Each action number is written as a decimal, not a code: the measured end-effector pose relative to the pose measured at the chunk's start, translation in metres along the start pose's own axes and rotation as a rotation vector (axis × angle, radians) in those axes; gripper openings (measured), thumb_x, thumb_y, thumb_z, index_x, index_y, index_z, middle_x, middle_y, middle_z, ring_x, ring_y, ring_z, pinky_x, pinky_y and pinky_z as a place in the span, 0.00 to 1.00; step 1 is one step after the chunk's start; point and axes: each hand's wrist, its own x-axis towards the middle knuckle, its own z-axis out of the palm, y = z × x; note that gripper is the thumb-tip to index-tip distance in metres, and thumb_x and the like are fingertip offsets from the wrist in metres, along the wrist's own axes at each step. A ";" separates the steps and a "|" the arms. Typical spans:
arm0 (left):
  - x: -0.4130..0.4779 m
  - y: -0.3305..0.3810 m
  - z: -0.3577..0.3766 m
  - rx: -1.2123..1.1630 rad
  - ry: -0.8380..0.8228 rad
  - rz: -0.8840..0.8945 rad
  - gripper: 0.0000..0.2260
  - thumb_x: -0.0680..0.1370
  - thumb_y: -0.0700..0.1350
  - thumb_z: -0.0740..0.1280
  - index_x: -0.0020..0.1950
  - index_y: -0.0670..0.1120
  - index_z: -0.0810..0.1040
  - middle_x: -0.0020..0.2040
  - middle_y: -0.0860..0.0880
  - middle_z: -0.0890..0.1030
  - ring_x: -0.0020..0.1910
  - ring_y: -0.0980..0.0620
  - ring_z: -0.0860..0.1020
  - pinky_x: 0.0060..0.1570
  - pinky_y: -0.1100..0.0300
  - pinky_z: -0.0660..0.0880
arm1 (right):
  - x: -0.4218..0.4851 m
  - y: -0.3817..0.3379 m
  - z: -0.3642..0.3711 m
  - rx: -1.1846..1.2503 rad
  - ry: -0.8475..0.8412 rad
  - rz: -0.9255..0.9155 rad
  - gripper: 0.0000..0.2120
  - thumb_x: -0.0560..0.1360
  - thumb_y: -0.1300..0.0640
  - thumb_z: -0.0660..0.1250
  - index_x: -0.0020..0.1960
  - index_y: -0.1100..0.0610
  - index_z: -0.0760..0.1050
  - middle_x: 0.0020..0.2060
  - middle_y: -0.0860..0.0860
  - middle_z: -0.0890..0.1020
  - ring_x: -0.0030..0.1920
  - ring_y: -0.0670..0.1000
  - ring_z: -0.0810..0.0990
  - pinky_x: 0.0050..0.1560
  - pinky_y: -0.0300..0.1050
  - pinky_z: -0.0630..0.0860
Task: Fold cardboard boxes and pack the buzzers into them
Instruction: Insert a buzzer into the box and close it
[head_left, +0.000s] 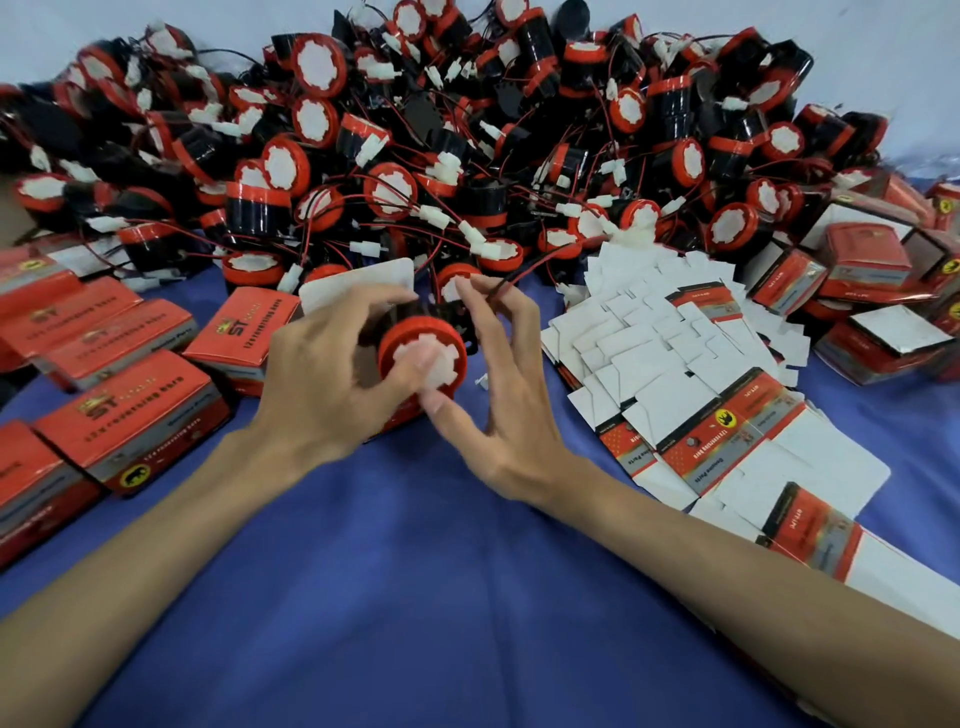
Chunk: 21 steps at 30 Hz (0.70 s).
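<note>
pinching a red and black wire (525, 274) between curled fingertips (480, 289), the right hand (501, 410) is also laying its thumb against the lower rim of the buzzer (422, 349). the left hand (327, 389) is gripping that buzzer, fingers (387, 306) curled over its black top and thumb lying across its white face. the buzzer is sitting at the middle of the blue cloth (405, 597), red rim towards the camera. a white cardboard flap (358, 283) is standing just behind the left fingers; whether it belongs to a box round the buzzer i cannot tell. a big heap of buzzers (467, 135) is lying behind. folded red boxes (124, 426) are lying to the left, flat unfolded boxes (691, 384) to the right, and more boxes (872, 291) beyond them.
</note>
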 end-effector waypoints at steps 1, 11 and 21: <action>-0.003 -0.002 0.002 0.030 0.014 0.044 0.25 0.77 0.59 0.61 0.55 0.37 0.79 0.48 0.44 0.84 0.44 0.46 0.83 0.43 0.55 0.78 | 0.000 -0.001 0.001 -0.041 0.011 -0.016 0.35 0.73 0.46 0.63 0.73 0.65 0.62 0.68 0.62 0.63 0.72 0.59 0.63 0.71 0.53 0.65; -0.010 -0.005 0.006 0.076 0.099 0.137 0.20 0.78 0.52 0.60 0.48 0.36 0.82 0.42 0.43 0.84 0.40 0.43 0.83 0.43 0.52 0.78 | 0.000 -0.001 0.000 -0.020 -0.097 -0.243 0.45 0.64 0.57 0.76 0.72 0.69 0.56 0.72 0.64 0.64 0.74 0.54 0.62 0.72 0.47 0.62; -0.012 -0.008 0.012 -0.262 0.129 0.071 0.23 0.80 0.63 0.54 0.64 0.46 0.65 0.53 0.43 0.79 0.52 0.43 0.80 0.50 0.43 0.77 | 0.000 0.007 0.008 -0.036 0.099 -0.206 0.33 0.62 0.63 0.75 0.64 0.60 0.67 0.59 0.57 0.77 0.60 0.52 0.74 0.61 0.40 0.72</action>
